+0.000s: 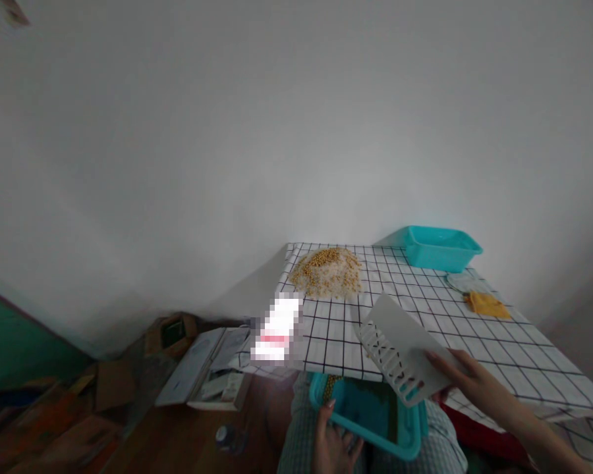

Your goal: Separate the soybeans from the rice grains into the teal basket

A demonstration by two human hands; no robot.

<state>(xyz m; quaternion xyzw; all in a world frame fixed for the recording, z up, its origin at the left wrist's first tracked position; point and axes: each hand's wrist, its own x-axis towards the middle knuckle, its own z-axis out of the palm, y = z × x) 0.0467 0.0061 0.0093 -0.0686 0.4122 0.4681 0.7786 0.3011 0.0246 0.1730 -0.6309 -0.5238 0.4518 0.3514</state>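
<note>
My left hand (332, 442) grips the near rim of a teal plastic basin (366, 431), thumb over the edge and fingers curled beneath. The basin rests on my lap below the table edge, with yellow beans (332, 390) at its left end. In my right hand (457, 370) is a white slotted plastic basket (408, 349), tilted above the right part of the basin. Its slotted side faces left and down; I cannot see whether anything lies inside. On the table, a pile of yellow beans mixed with white grains (329, 273) lies near the far left corner.
A black-and-white checked cloth (395, 276) covers the table. Another teal basin (441, 249) stands at the back right, near a yellow cloth (488, 304). A blurred-out bright object (277, 327) is at the left edge. Cardboard boxes (113, 387) and an open white box (217, 388) lie on the floor.
</note>
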